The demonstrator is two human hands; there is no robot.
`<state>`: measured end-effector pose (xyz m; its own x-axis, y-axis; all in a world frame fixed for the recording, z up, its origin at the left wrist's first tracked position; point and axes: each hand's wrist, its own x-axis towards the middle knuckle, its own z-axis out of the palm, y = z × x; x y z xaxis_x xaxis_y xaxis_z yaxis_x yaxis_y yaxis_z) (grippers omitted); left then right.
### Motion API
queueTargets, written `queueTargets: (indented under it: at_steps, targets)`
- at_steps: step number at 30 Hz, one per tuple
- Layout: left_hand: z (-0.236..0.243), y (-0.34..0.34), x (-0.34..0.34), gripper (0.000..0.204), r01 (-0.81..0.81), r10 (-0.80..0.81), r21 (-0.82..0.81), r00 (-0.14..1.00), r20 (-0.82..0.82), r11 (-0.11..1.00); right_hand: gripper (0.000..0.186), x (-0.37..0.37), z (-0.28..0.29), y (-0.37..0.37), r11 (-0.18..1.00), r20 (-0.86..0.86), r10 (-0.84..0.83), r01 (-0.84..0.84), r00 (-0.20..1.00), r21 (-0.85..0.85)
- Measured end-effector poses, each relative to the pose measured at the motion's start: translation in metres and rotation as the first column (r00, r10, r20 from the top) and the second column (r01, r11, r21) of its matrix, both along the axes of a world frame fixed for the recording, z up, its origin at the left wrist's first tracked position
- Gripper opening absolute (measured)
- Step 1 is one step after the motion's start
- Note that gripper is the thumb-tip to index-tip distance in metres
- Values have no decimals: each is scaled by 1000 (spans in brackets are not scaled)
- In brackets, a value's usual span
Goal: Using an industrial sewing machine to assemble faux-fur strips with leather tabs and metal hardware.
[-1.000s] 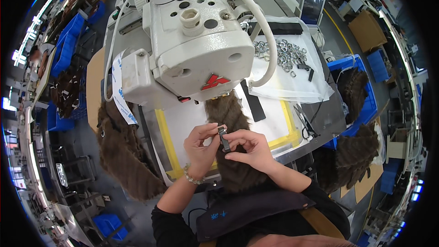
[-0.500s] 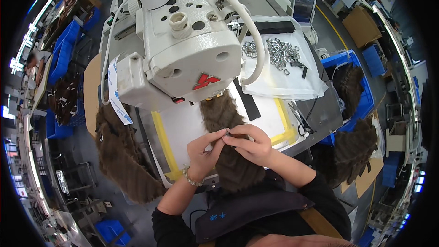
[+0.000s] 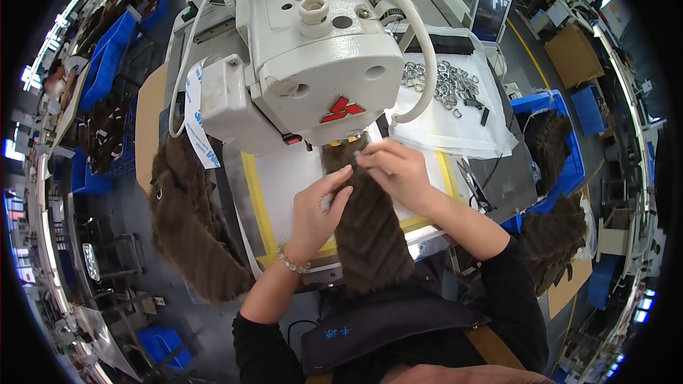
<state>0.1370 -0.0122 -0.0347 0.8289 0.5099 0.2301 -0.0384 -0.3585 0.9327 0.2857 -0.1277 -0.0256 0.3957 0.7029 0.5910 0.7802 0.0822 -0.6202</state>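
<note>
A brown fur strip (image 3: 370, 235) runs from under the white sewing machine head (image 3: 320, 82) toward my lap, over a white, yellow-taped work plate (image 3: 281, 174). My left hand (image 3: 316, 213) is on the strip's left side, fingers loosely bent, thumb and index tips apart. My right hand (image 3: 395, 174) is higher, near the needle area, its fingertips pinched on a small piece too blurred to make out.
Metal rings (image 3: 445, 85) lie on white sheeting at back right, scissors (image 3: 473, 188) below. Fur pieces (image 3: 192, 227) hang at left, others (image 3: 555, 227) at right, near a blue bin (image 3: 551, 103). A small screen (image 3: 491, 11) stands behind.
Both hands have moved forward and separated slightly, the right now nearer the machine head. The dark buckle-like piece seen between them earlier is not clearly visible.
</note>
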Motion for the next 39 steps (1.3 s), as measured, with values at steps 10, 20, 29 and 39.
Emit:
queueTargets:
  at_steps: [10,20,29,39]
  targets:
    - [4,30,15,48,121,44,646,971,-233,754,14,23,-28,22,995,215,34,-13,976,-99]
    - [-14,32,30,50,103,108,788,972,-210,607,19,27,-20,18,988,204,104,-79,973,-129]
    - [-13,27,31,45,116,152,760,950,-273,640,19,23,-8,17,960,-232,-28,-38,972,-276]
    - [-12,30,29,10,17,33,529,996,-85,848,13,11,4,11,963,-330,144,-209,933,-169]
